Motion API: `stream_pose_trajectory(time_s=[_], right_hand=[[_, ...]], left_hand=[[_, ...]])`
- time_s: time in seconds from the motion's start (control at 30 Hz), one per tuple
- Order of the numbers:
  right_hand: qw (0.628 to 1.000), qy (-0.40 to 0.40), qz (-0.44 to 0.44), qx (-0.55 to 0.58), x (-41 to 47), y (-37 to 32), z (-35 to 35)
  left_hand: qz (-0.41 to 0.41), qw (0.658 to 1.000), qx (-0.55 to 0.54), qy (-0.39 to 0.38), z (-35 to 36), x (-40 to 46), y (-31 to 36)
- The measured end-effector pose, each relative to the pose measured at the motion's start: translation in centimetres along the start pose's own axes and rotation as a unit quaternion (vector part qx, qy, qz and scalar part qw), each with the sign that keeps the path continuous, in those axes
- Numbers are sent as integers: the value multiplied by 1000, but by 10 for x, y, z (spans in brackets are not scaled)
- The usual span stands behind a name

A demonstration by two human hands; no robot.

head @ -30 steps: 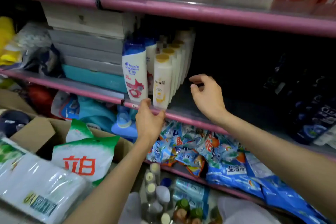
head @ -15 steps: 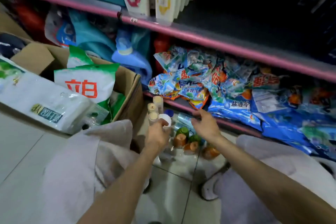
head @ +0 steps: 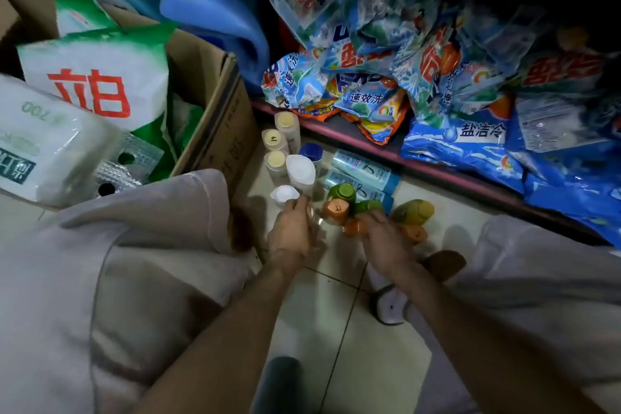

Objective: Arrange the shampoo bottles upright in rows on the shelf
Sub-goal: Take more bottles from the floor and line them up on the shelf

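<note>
We see left hand [head: 291, 232] gripping white-capped bottle [head: 284, 194]; right hand [head: 383, 239] curled over orange-capped bottles [head: 336, 210] on floor [head: 339, 323].

The floor [head: 339, 323] is smooth, glossy tile, and the shampoo bottles [head: 295, 171] on it look like smooth plastic. The box [head: 215, 118] is matt brown cardboard; the detergent bags [head: 369, 77] are shiny, crinkled plastic film.

Cardboard box [head: 215, 118] at left, holding a white-and-green bag [head: 97, 77] (red characters on it). Heaped blue detergent sachets [head: 420, 54] on the low shelf [head: 386, 153]. Tiled floor [head: 353, 329] below.
</note>
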State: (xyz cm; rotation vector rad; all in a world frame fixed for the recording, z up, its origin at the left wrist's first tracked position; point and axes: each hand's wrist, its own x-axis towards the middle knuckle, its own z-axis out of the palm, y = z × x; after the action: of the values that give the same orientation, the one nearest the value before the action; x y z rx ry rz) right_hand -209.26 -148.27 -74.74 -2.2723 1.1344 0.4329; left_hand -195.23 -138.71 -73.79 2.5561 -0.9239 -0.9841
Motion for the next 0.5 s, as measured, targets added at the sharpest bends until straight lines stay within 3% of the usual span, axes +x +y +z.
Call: stream_pose_trajectory(time_s=[0.27,0.5], right_hand=[[997,-53,-5,-64,18,13,25],[997,-32,30,-57,-1,7,13]], left_hand=[[-6,1000,21,22,20,15,-2],[-53,994,-80,60,10,4,6]])
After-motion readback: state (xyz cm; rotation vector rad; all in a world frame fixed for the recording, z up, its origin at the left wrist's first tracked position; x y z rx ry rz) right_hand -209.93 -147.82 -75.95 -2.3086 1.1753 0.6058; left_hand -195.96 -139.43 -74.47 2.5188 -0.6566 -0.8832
